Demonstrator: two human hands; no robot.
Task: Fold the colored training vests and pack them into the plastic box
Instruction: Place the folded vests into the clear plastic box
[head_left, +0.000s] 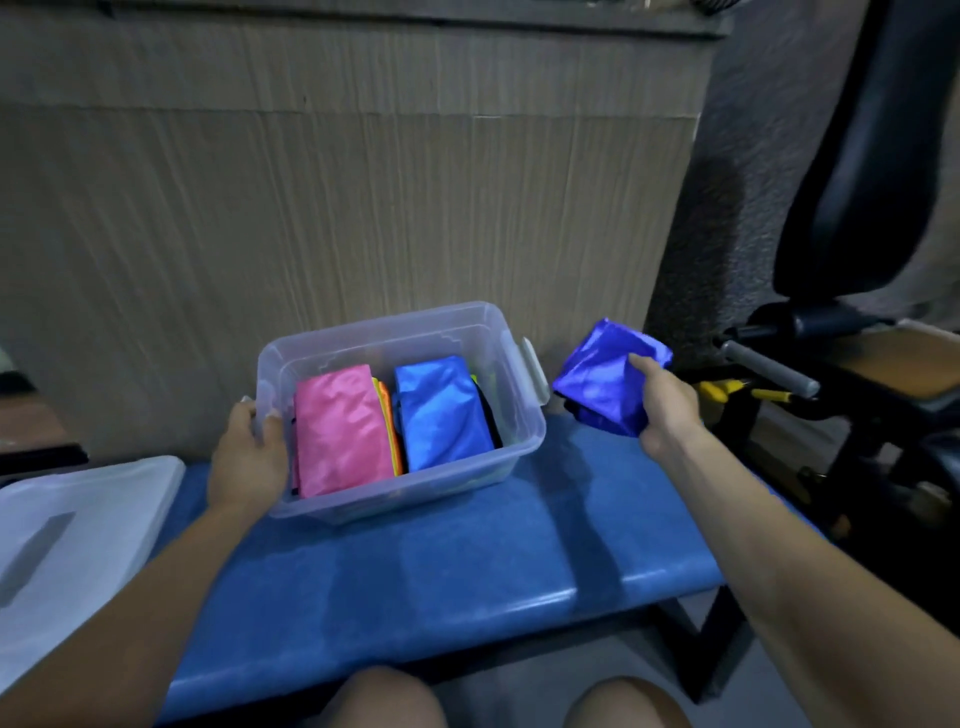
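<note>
1. the clear plastic box (470, 470) sits on the blue worktop (467, 561), open at the top, probably so folded vests can drop straight in. its lid (78, 525) lies off to the left, partly on the worktop's end.
2. inside the box, a pink vest (340, 431) tops the left stack and a light blue vest (441, 410) tops the right one. orange and yellow edges show between them, so more folded pieces stand or lie underneath.
3. the left hand (249, 457) grips the box's left rim, fingers curled over the edge, thumb side toward the person. this looks meant to steady the light box while the next piece goes in.
4. the right hand (667, 410) holds a folded dark blue vest (605, 379) in the air, just beside the box's right handle and apart from it. the thumb lies over the top of the bundle and the fingers wrap under it, which keeps the slippery fold from springing open.
5. both forearms reach forward from the seated person, whose knees show at the bottom edge. the right wrist is turned inward toward the box.
6. judged from this, the dark blue vest is about to be packed, and the box looks nearly full.
</note>
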